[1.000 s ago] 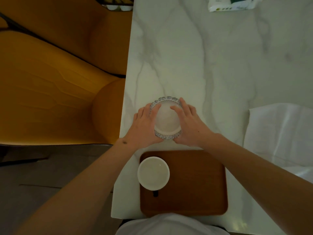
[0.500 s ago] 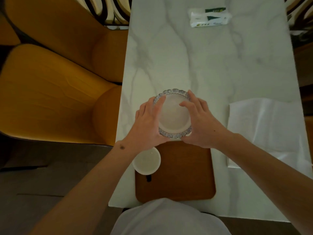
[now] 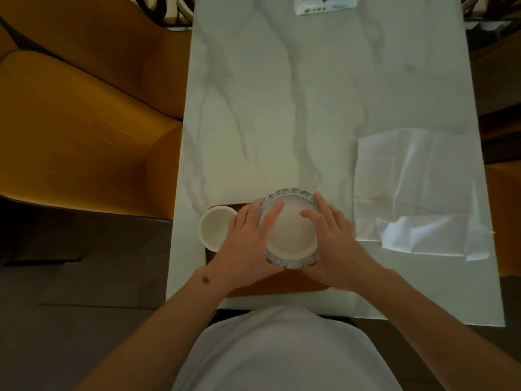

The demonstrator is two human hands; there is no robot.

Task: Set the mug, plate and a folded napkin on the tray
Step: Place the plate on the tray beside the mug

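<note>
A small glass plate (image 3: 291,235) with a beaded rim is held over the brown wooden tray (image 3: 282,283). My left hand (image 3: 248,244) grips its left edge and my right hand (image 3: 335,244) grips its right edge, thumbs lying across its top. I cannot tell whether the plate touches the tray. A white mug (image 3: 215,228) stands on the tray's far left corner, just left of my left hand. An unfolded white napkin (image 3: 417,190) lies flat on the marble table to the right of the tray.
The marble table (image 3: 282,94) stretches away from me. A tissue pack (image 3: 324,4) lies at its far end. Orange-brown chairs (image 3: 84,122) stand along the left side, and another chair edge shows at the right.
Both hands have carried the plate toward me, from the table beyond the tray to over the tray's middle. The mug and napkin have stayed in place.
</note>
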